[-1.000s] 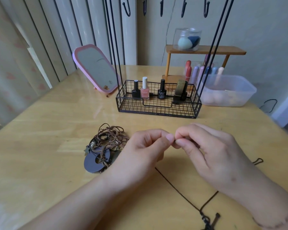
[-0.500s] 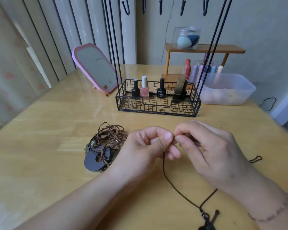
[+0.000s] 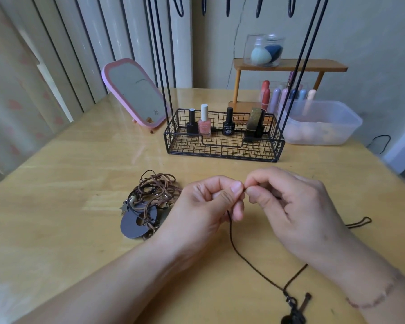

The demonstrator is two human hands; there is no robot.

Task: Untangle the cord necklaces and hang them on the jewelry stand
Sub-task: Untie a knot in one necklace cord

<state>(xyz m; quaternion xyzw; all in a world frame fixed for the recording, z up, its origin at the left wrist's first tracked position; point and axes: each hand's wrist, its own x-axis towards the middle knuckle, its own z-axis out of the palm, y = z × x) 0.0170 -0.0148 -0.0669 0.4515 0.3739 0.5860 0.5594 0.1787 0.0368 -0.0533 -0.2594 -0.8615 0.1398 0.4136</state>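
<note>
— What are the two hands doing?
— The left hand (image 3: 206,206) and the right hand (image 3: 290,206) meet in the middle, fingertips almost touching. Each grip pinches the thin dark brown cord necklace (image 3: 246,258) with thumb and finger.
— Where does that cord go?
— It drops from the fingers and runs over the yellow wooden surface (image 3: 56,206) to a small dark pendant (image 3: 295,312) near the bottom edge. A loop of it (image 3: 360,222) pokes out past the right hand.
— And the other necklaces?
— A tangled pile of brown cord necklaces (image 3: 152,202) with a flat grey ring lies just left of the left hand.
— And the stand?
— The black wire jewelry stand (image 3: 222,146) sits further back, its basket holding nail polish bottles (image 3: 204,123) — no necklace hangs on the hooks we can see
</note>
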